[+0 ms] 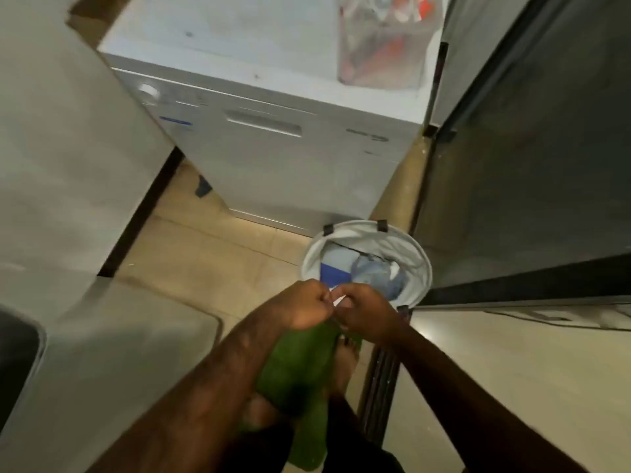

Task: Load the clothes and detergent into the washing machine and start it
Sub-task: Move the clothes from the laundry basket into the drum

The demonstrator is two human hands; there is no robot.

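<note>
A white washing machine (273, 141) stands ahead of me, its door shut, with a dial (147, 92) at its upper left. On the floor in front of it sits a round white laundry basket (415, 254) holding blue and white clothes (370, 273). A green garment (304, 367) hangs down from both my hands, just in front of the basket. My left hand (304, 307) and my right hand (365, 310) are closed side by side on its top edge. A small white tag shows between my fingers.
A clear plastic bag (382, 39) with red and white items lies on top of the machine at the right. A dark glass sliding door (532, 172) and its floor track run along the right. White counters close in on the left. My bare feet stand on beige tiles.
</note>
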